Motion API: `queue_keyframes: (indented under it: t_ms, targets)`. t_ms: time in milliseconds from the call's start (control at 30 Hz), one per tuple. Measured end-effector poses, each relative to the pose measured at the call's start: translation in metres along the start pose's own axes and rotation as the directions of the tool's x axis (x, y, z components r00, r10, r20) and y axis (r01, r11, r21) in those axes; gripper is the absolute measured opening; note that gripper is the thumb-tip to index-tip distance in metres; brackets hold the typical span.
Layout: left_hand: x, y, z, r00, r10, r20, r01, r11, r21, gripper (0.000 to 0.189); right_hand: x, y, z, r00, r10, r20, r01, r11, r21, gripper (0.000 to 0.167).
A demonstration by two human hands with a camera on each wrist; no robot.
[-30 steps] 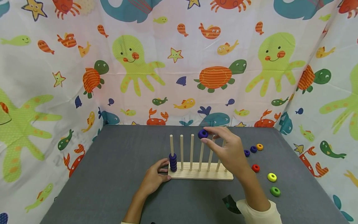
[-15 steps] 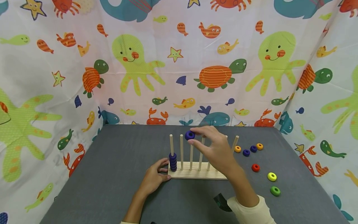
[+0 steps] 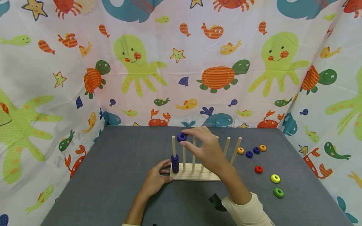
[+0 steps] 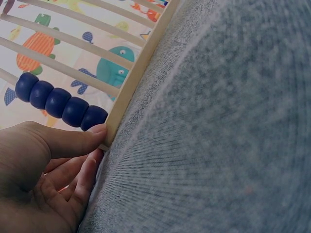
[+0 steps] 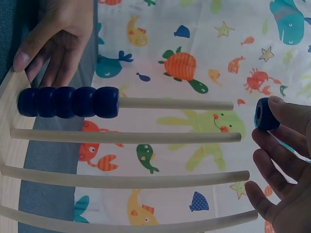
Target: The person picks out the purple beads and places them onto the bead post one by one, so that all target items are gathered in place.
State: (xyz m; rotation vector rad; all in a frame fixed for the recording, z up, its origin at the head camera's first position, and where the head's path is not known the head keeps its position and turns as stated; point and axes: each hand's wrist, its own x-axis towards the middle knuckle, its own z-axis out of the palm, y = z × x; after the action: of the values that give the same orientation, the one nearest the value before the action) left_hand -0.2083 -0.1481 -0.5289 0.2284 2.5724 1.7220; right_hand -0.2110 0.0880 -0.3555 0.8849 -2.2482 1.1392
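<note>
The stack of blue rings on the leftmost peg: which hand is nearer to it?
Left. The left hand grips the wooden base by its end, close beside the bottom of the stack; the right hand is higher, pinching a loose blue ring near the top of the peg.

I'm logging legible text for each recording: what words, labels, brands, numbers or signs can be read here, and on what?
None can be read in any current view.
Patterned cloth: printed sea creatures and stars, no lettering seen.
Wooden peg rack, stacked blue rings and held blue ring: no markings seen.
Dark object by the right sleeve: any marking is too small to read.
</note>
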Motion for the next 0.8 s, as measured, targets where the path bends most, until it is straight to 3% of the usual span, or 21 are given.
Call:
queue_keyframes:
  t_ms: [467, 800]
  targets:
    - [0.0, 0.0, 0.0, 1.0, 0.002, 0.0, -0.002, 1.0, 0.002, 0.073, 0.009, 0.0, 0.015, 0.997, 0.062, 0.047, -0.059, 0.997, -0.053, 0.037]
    - [0.0, 0.002, 0.0, 1.0, -0.009, 0.007, 0.009, 1.0, 0.004, 0.074, 0.011, -0.003, 0.022, 0.999, 0.036, 0.04, -0.033, 0.998, -0.054, 0.036]
